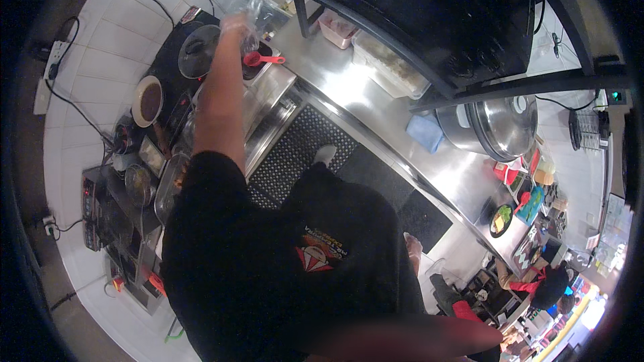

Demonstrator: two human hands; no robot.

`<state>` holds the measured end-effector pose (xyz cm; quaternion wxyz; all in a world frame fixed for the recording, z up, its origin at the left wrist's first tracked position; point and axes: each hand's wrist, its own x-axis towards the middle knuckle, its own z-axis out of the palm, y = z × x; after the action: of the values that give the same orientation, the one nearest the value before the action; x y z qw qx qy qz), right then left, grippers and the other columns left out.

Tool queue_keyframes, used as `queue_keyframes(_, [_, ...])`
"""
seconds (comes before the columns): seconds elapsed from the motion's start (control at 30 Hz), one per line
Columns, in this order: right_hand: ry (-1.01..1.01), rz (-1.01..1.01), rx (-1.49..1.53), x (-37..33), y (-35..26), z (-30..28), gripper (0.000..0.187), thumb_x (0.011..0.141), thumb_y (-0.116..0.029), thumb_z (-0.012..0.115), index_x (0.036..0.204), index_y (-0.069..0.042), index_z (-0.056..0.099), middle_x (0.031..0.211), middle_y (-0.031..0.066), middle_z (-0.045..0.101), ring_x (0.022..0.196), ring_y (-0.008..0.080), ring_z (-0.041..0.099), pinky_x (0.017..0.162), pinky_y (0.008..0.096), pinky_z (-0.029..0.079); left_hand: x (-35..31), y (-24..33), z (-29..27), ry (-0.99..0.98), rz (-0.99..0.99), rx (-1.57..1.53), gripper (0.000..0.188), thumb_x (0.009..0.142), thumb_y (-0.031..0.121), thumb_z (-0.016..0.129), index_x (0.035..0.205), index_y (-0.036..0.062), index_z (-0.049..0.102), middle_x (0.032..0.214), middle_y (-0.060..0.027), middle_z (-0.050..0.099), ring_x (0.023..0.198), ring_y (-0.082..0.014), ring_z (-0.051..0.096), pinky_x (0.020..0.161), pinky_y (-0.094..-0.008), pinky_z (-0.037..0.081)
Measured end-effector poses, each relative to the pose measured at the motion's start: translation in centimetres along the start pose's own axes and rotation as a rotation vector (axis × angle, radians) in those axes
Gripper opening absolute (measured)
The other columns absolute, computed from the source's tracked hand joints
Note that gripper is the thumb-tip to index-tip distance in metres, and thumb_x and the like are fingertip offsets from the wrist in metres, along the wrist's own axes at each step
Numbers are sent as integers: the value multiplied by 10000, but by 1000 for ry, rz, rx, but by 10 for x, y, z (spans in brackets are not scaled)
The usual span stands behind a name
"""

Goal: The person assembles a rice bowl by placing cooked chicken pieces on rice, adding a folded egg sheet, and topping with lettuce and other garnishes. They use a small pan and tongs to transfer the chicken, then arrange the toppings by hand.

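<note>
My left arm stretches far out over the counter at the upper left. My left hand (pixel 237 25), in a clear plastic glove, is beside crinkled clear plastic (pixel 249 5); its fingers are smeared, so any grip is unclear. Below it, a red measuring scoop (pixel 255 59) lies across a dark container. Just left of my forearm sits a round glass lid (pixel 199 50). My right hand (pixel 413 253), also gloved, hangs low by my side, small in view. Its fingers look loosely extended, with nothing visible in them.
At left stand a bowl of brown sauce (pixel 149 102) and a glass-lidded pot (pixel 139 186). A black rack (pixel 429 20) overhangs the steel counter, with a large steel cooker (pixel 496 127) and blue cloth (pixel 424 133) nearby. Dark mats (pixel 302 141) cover the floor. Another person (pixel 547 288) is at far right.
</note>
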<state>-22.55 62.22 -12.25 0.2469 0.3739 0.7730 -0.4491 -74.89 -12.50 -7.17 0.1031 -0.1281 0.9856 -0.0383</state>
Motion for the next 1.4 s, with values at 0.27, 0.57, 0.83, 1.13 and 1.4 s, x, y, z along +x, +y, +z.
queue_keyframes(0.27, [81, -35, -321, -24, 76, 10, 112, 895, -129, 683, 942, -30, 659, 877, 110, 673, 739, 259, 637, 648, 399, 520, 55, -40, -9, 141, -221, -193, 460, 986, 376, 537, 1369, 145, 640, 1328, -192, 657, 1230, -338, 642, 1004, -454, 527])
queue_keyframes(0.57, [-184, -190, -861, 18, 46, -12, 159, 879, -188, 683, 1001, -90, 713, 941, 86, 704, 813, 256, 676, 704, 400, 534, -146, -6, -8, 540, 325, -715, 384, 951, 291, 623, 1226, 25, 653, 1123, -134, 713, 1061, -303, 668, 921, -471, 504])
queue_keyframes(0.83, [-511, 381, 562, 148, -18, 11, 131, 953, -139, 541, 826, -139, 513, 673, 29, 412, 562, 167, 410, 482, 330, 290, -486, 21, 151, -989, 13, -2147, 429, 990, 296, 651, 1289, -12, 639, 1180, -88, 720, 1059, -231, 679, 960, -355, 539])
queue_keyframes(1.13, [-495, 75, 53, 183, -139, 95, 218, 1012, -329, 576, 932, -127, 590, 747, 31, 599, 638, 168, 601, 544, 336, 507, -603, 11, 81, -221, -486, -1817, 227, 1001, 214, 609, 819, 83, 574, 735, 39, 507, 697, -109, 507, 618, -306, 418])
queue_keyframes(1.4, [-1078, -674, -277, -27, -319, 284, 436, 947, -278, 695, 1302, -36, 621, 1031, 84, 681, 889, 172, 649, 828, 335, 558, -665, -59, 76, -151, -556, -2081, 339, 948, 276, 710, 1191, 39, 696, 1037, -49, 695, 950, -141, 644, 838, -299, 515])
